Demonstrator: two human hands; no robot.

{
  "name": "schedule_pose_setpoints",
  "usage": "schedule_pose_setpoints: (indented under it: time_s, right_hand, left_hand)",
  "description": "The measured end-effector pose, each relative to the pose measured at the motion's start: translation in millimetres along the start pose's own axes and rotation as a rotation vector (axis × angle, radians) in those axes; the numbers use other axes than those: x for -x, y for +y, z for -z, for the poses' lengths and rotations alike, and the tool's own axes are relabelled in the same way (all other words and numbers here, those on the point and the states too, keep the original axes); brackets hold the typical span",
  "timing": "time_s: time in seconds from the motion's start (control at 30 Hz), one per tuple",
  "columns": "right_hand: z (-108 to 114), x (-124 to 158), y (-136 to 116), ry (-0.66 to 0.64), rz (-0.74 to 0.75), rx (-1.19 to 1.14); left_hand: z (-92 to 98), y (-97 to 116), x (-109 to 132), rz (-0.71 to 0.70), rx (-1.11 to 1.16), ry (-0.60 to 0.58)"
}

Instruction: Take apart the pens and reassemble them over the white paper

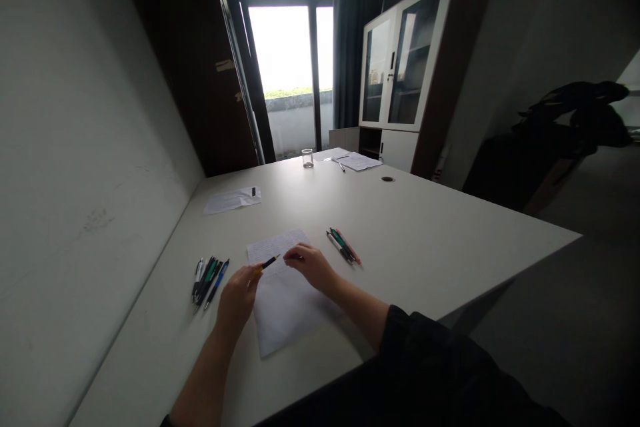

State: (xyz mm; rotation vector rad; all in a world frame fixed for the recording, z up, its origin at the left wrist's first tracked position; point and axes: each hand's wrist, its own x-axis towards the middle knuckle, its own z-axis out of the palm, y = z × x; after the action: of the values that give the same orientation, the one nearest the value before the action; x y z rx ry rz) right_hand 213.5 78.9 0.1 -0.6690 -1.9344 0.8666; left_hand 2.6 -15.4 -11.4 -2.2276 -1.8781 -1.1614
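My left hand point(241, 293) is closed around a black and yellow pen point(269, 262), whose tip points up and to the right. Just past that tip is my right hand point(309, 265), fingers curled together in a pinch. Whether anything small sits in that pinch cannot be made out. Both hands are over a sheet of paper point(287, 320) with handwriting on its upper part. To the left of my left hand lies a bunch of several pens point(207, 280). A smaller group of pens point(344, 246), with green, red and dark barrels, rests right of my right hand.
The white table point(450, 233) meets a wall on the left. Another paper point(233, 200) lies at the far left. Toward the far edge stand a glass point(307, 159) and papers point(357, 161) with a pen point(342, 167) beside them. A round cable hole point(388, 179) opens at the right.
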Motion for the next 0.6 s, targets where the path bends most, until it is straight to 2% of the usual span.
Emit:
schedule_pose_setpoints:
  time_s: [0.13, 0.6]
  right_hand:
    - [2.2, -2.8, -0.4, 0.081, -0.081, -0.093]
    - [1.1, -0.9, -0.9, 0.023, -0.034, -0.080]
  left_hand:
    - [-0.2, 0.3, 1.3, -0.006, 0.010, -0.030]
    - [-1.3, 4.7, 1.3, -0.010, -0.006, -0.057]
